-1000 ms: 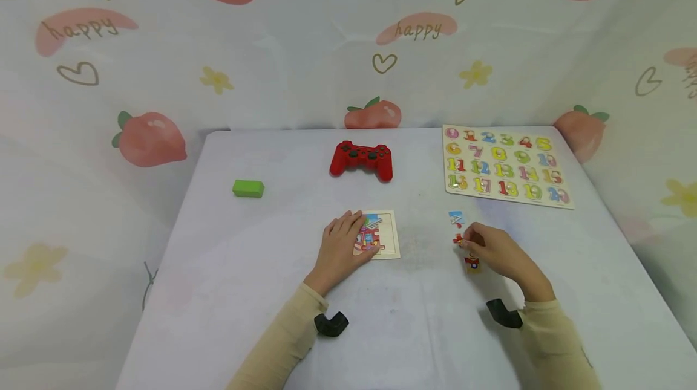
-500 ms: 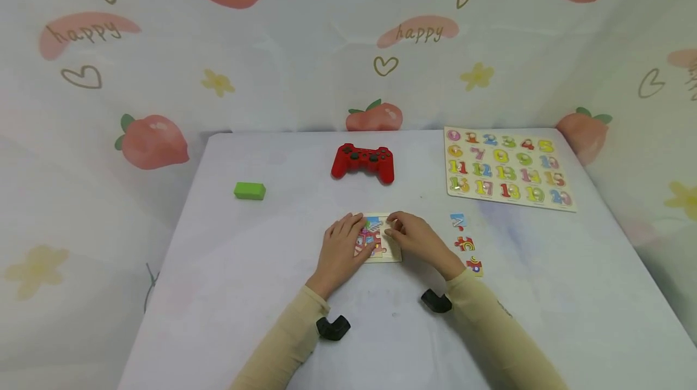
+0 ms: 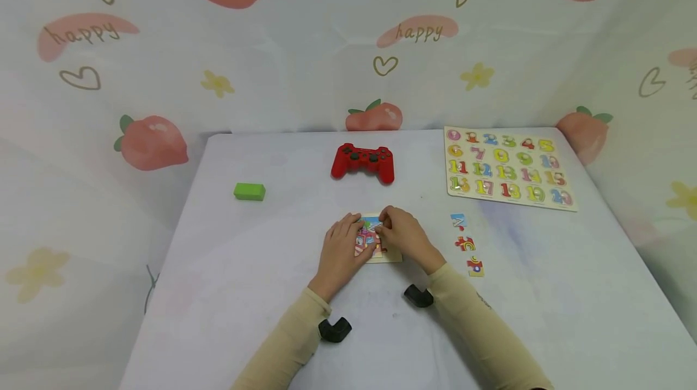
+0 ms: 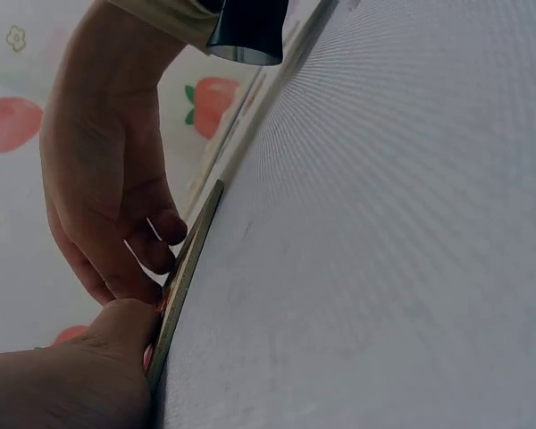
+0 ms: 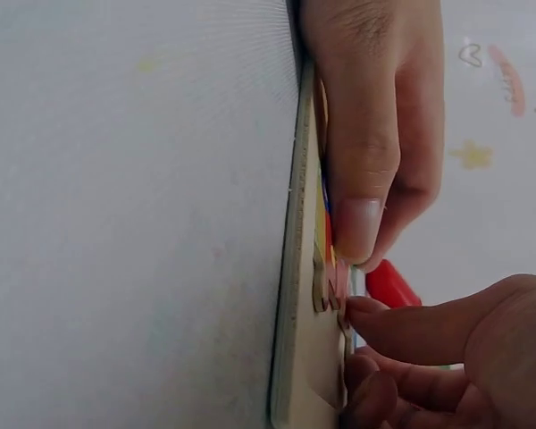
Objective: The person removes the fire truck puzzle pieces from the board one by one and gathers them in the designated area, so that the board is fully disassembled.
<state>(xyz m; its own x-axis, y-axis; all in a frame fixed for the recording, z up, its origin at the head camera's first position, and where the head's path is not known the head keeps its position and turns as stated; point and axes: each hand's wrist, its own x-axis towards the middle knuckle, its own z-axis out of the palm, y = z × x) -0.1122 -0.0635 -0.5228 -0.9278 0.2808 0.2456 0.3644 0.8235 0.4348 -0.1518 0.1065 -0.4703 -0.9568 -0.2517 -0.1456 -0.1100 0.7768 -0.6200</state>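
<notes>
My left hand (image 3: 339, 257) lies over the left part of a small wooden jigsaw board (image 3: 393, 258), its fingers fairly straight and the thumb pressing on the fitted pieces. My right hand (image 3: 407, 236) is bent over the upper right of the board and pinches a puzzle piece, mostly hidden by the fingers. In the right wrist view, the right thumb and fingertips (image 5: 366, 308) meet at the edge of the pieces, just beyond the left thumb (image 5: 357, 219). Loose puzzle pieces lie in a column to the right: a blue one (image 3: 458, 221), a red-yellow one (image 3: 465, 243) and another red one (image 3: 475, 266).
Behind the board lies a red game controller (image 3: 363, 163). A number puzzle board (image 3: 509, 166) lies at the back right, a green block (image 3: 249, 191) at the left. A patterned curtain (image 3: 294, 45) hangs behind the white-covered table (image 3: 218, 269).
My right hand has moved left from the loose pieces to the jigsaw board, then slightly farther left over it. My left hand has stayed on the board.
</notes>
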